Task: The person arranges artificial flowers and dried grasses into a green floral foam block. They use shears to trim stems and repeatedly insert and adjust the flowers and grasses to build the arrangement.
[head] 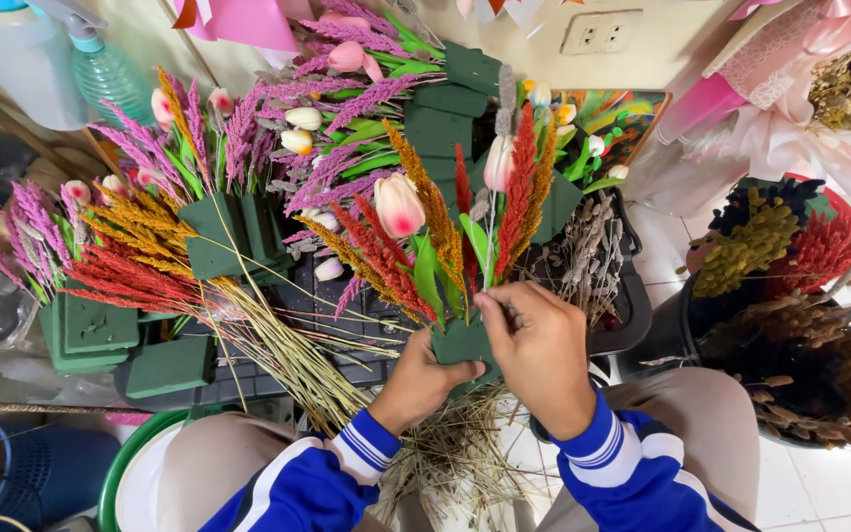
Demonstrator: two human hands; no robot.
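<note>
My left hand (424,379) grips a small green foam block (460,342) from below. Out of the block stand a pink tulip (398,205), a white tulip (498,163), red and orange dried spikes (518,192) and green leaves. My right hand (542,345) pinches a thin grey stem (492,286) at the top of the block. Both sleeves are blue with white stripes.
Finished foam blocks with purple, orange and red spikes (140,256) lie at the left on a dark tray (347,315). Bare green blocks (169,366) sit near it. A bucket of dried stems (800,325) stands at the right. Cut stems litter the floor between my knees.
</note>
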